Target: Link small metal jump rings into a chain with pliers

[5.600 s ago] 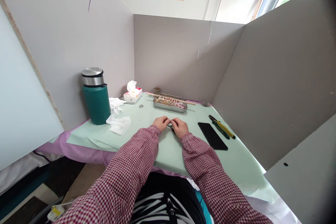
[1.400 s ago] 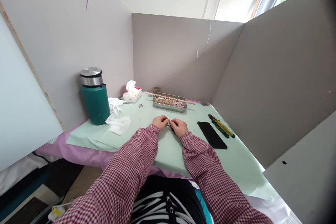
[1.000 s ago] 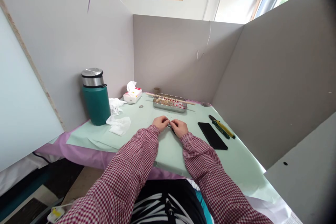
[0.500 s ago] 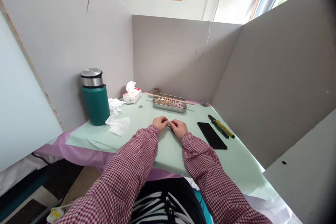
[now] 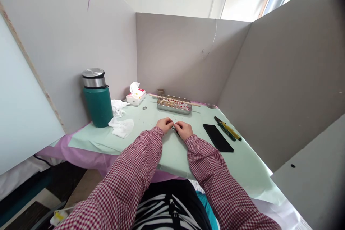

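Observation:
My left hand (image 5: 165, 125) and my right hand (image 5: 183, 129) are close together over the middle of the table, fingertips pinched and nearly touching. Between them is something small that I cannot make out. A short dark piece shows just under the right fingers; its kind is unclear. Beyond the hands stands a metal tray (image 5: 175, 110) with small red, white and gold pieces that look like beads. A thin wooden stick (image 5: 194, 105) lies across it. To the right of my right hand are a black phone-like slab (image 5: 218, 138) and pliers (image 5: 228, 129) with green and yellow handles.
A green flask (image 5: 98, 107) stands at the left, beside crumpled tissues (image 5: 122, 128) and a tissue box (image 5: 136, 96). A small round metal piece (image 5: 145, 108) and a brown roll (image 5: 160, 91) lie farther back. Grey partitions (image 5: 185, 54) enclose the green-covered table (image 5: 172, 158).
The view has tilted very slightly, so everything sits a little higher in the picture. Both hands keep almost the same pinched pose.

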`<state>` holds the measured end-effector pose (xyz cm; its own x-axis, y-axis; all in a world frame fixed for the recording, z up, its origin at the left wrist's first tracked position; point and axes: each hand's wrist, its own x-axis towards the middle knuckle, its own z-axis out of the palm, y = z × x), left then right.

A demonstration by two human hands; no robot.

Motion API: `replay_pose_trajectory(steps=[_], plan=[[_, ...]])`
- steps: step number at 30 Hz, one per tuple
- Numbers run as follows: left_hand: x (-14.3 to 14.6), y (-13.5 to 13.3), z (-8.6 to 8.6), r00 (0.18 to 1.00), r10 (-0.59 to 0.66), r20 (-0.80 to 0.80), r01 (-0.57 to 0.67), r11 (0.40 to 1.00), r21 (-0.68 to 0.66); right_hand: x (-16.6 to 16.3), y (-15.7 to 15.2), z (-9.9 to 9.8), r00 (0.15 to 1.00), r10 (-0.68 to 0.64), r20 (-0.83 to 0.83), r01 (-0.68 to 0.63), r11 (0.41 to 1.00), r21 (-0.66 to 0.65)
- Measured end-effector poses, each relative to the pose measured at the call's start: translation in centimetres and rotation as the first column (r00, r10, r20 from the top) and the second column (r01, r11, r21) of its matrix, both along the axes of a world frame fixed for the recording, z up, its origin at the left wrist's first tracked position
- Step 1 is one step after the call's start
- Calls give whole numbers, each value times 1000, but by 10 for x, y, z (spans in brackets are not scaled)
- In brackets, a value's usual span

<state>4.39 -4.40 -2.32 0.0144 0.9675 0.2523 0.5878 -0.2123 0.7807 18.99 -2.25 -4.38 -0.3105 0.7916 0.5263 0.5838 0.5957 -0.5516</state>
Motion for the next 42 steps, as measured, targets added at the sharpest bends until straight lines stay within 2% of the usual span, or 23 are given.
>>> replay_pose_trajectory(steps=[5,7,11,13,16,22,27,34,42], plan=[[-1,0,-2,994,-31,102,36,998,-51,-1,2,0,996,30,-84,-29,1000,5],[-2,1,-3,997,-35,66,37,999,-33,0,3,-1,995,34,-94,-34,999,10],[-1,3,-4,995,23,-101,-10,992,126,0,3,0,998,13,-69,-13,1000,5],[1,3,-4,988,16,-151,10,986,168,0,2,0,999,7,-53,-7,1000,7],[3,1,-3,984,-25,-176,53,986,156,-1,1,1,999,11,-37,-10,1000,15],[3,-1,-3,984,-37,-175,61,989,131,-1,2,1,999,-34,-25,34,999,18],[2,-1,-1,980,-4,-201,33,990,137,0,2,1,981,-128,-144,126,992,-27],[5,-4,1,972,-20,-236,49,992,117,0,0,2,988,-45,-147,46,999,6],[4,-2,-2,970,-4,-243,42,988,151,-1,-2,4,983,-42,-176,38,999,-24]])
